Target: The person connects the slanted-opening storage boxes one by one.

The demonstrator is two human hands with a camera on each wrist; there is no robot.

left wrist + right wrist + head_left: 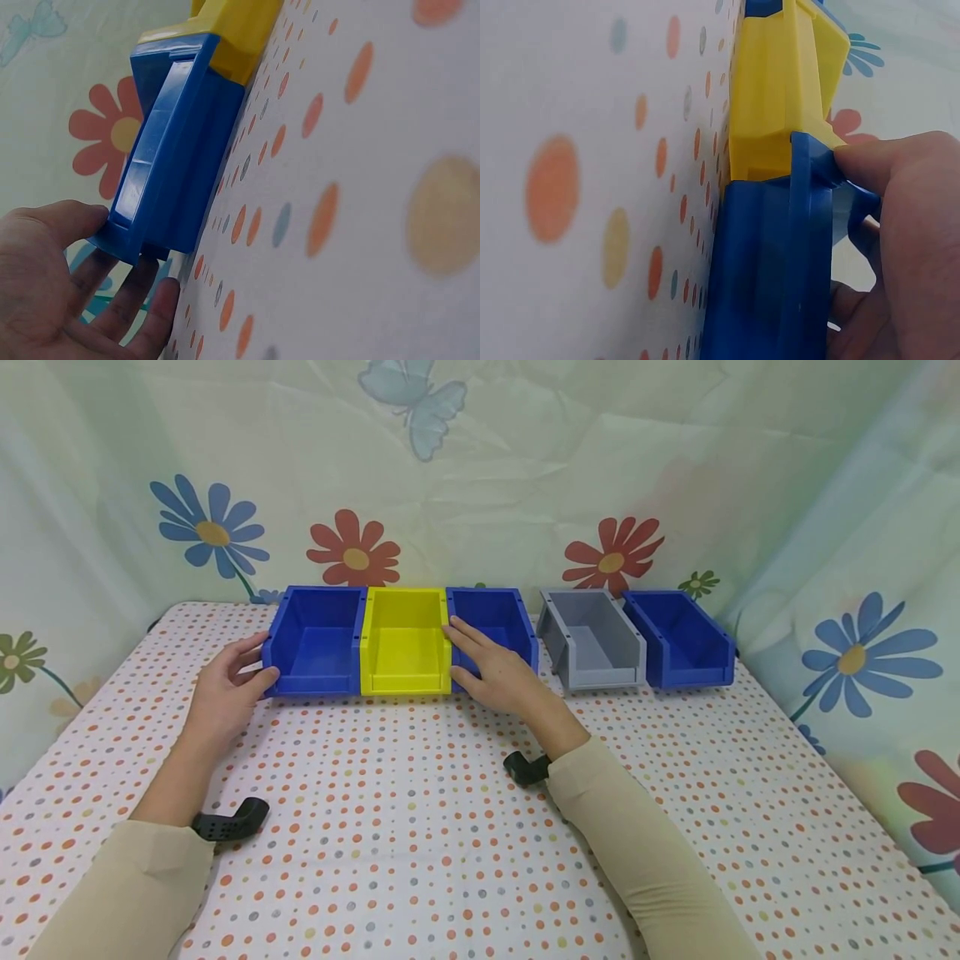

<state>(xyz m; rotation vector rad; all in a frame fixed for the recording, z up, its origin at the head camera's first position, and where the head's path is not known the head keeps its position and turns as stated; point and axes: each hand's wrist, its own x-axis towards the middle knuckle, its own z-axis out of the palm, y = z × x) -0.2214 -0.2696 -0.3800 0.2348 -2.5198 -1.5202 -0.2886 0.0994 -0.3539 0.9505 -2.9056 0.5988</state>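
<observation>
Yellow bin (406, 652) is standing between left blue bin (318, 652) and middle blue bin (498, 614).
Left grip (225, 685) is pinching the first blue; right grip (498, 672), fingers nearly straight, is touching the others.

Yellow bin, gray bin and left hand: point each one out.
Yellow bin (406, 684): head view, on its low front wall.
Gray bin (606, 677): head view, on its front wall.
Left hand (226, 687): head view, on the back of the hand.
</observation>
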